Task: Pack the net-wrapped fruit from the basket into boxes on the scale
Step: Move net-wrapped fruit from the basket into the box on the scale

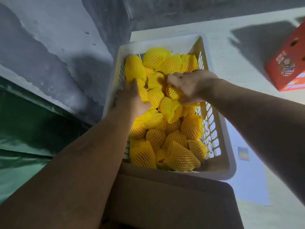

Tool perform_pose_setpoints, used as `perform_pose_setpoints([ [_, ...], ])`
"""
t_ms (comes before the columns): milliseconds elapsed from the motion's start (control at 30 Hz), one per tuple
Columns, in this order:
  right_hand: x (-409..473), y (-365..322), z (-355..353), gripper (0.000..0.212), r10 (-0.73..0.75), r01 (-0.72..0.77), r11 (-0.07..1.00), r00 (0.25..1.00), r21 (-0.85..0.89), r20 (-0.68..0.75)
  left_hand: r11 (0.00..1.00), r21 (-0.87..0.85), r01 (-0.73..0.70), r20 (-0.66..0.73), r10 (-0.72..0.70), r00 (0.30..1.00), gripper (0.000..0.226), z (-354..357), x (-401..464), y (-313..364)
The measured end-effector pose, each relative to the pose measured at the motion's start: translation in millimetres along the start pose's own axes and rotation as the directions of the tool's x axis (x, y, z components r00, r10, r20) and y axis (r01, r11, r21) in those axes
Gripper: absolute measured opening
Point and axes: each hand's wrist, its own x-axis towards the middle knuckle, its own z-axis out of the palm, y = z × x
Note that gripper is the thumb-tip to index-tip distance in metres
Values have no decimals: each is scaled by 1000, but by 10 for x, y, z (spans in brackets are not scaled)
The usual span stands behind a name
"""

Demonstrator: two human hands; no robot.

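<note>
Honestly the main risk is a fruit slipping out of its net: the right hand (189, 86) has its fingers curled round one yellow-netted fruit (175, 93) mid-basket (219, 167), maybe gripping foam only. The left hand (132, 98) lies flat, fingers together, on the pile by the left wall. No scale visible, and the red box (287, 63) sits well apart, so it's a long carry.
</note>
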Motion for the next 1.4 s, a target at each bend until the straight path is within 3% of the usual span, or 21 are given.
perform_pose_setpoints([
  [100, 1, -9, 30, 96, 32, -30, 997, 999, -65, 32, 996, 78, -37, 17, 36, 999, 85, -7, -47, -13],
  [200, -8, -33, 16, 84, 44, -41, 996, 999, -79, 29, 998, 26, -48, -25, 49, 999, 75, -73, -60, -31],
  [300, -54, -22, -4, 82, 26, -25, 999, 999, 19, -37, 992, -122, -35, -26, 32, 999, 75, -97, -156, -54],
  [367, -88, -9, -14, 79, -4, 13, 996, 995, 86, -102, 995, -102, -16, 24, 19, 1000, 88, -82, -262, -76],
  [467, -133, 0, -17, 74, -6, 37, 986, 982, 164, -186, 996, -69, -59, 31, 61, 998, 78, -79, -383, -32],
  [567, -216, 0, -13, 71, 55, 27, 943, 971, 332, -233, 971, -223, -91, 19, 98, 995, 74, -182, -494, 30],
  [700, -486, -155, -27, 60, 209, 35, 789, 923, 614, -322, 909, -401, -114, -28, 112, 993, 80, -450, -851, -49],
  [767, -647, -332, -78, 48, 255, 54, 680, 918, 731, -305, 855, -516, -59, -48, 40, 998, 86, -651, -1102, -118],
  [800, -722, -435, -152, 40, 273, 67, 624, 915, 778, -298, 787, -616, -33, -49, 4, 999, 85, -757, -1238, -162],
  [900, -933, -790, -530, 12, 337, 205, 452, 862, 868, -379, 400, -916, -26, -35, -17, 999, 62, -985, -1700, -289],
  [1000, -1221, -1265, -1016, 28, 398, 339, 177, 834, 924, -382, 139, -990, 16, 8, -62, 998, 38, -1148, -2224, -336],
  [1100, -1593, -1737, -1331, 30, 439, 330, -35, 853, 943, -282, -36, -995, 98, 103, -157, 982, 63, -1240, -2597, -366],
  [1167, -1867, -1995, -1430, 20, 432, 332, -151, 869, 931, -240, -115, -982, 149, 167, -165, 972, 80, -1271, -2818, -449],
  [1267, -2292, -2378, -1434, 10, 433, 311, -197, 879, 930, -202, -136, -962, 237, 245, -48, 968, 79, -1280, -3252, -744],
  [1333, -2527, -2608, -1365, 20, 497, 288, -184, 852, 940, -164, -23, -972, 235, 234, 38, 972, 65, -1240, -3505, -987],
  [1400, -2760, -2857, -1304, 26, 597, 273, -199, 795, 941, -105, 127, -981, 148, 164, 120, 979, 71, -1237, -3667, -1197],
])
